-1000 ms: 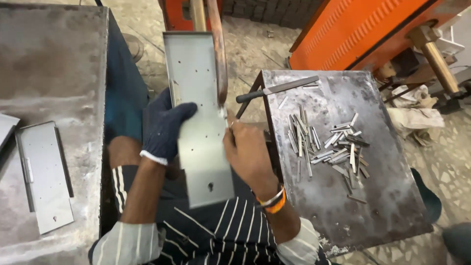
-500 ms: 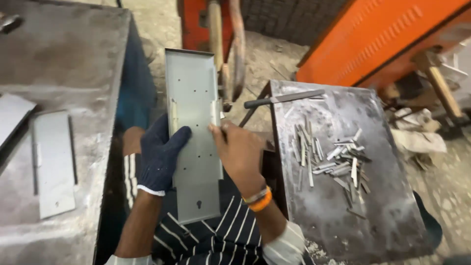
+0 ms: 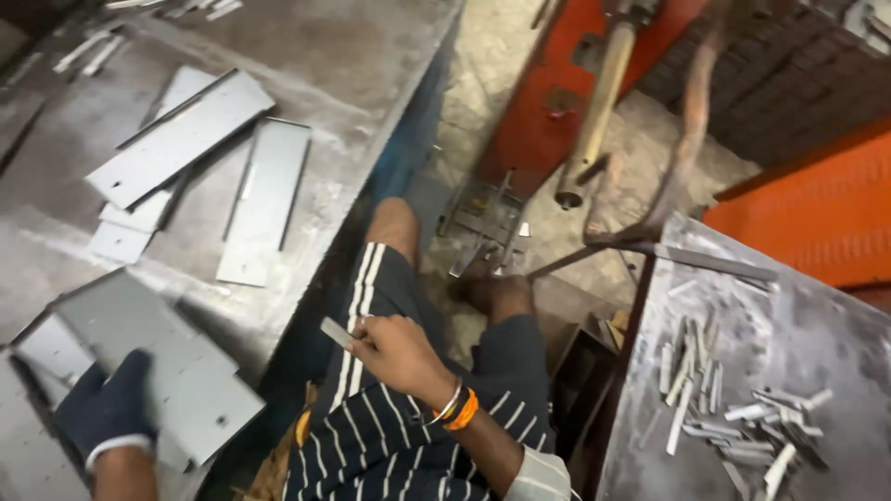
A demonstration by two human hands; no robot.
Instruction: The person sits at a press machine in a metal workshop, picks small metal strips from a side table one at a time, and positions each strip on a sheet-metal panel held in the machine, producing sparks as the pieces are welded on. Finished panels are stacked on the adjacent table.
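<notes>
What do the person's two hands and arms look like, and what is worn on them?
The left hand wears a dark blue knitted glove with a white cuff. The right hand is bare, with an orange band and thin metal bangle at the wrist, and a light rolled sleeve near the elbow.

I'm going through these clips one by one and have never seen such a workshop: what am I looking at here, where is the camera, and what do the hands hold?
The camera sits on a person's head, looking down at their own lap and hands. The gloved left hand presses on a flat grey metal plate on the steel table, where more metal sheets lie. The bare right hand pinches a small metal strip over the lap. On the right, another metal table carries a pile of small strips. An orange machine stands ahead.
</notes>
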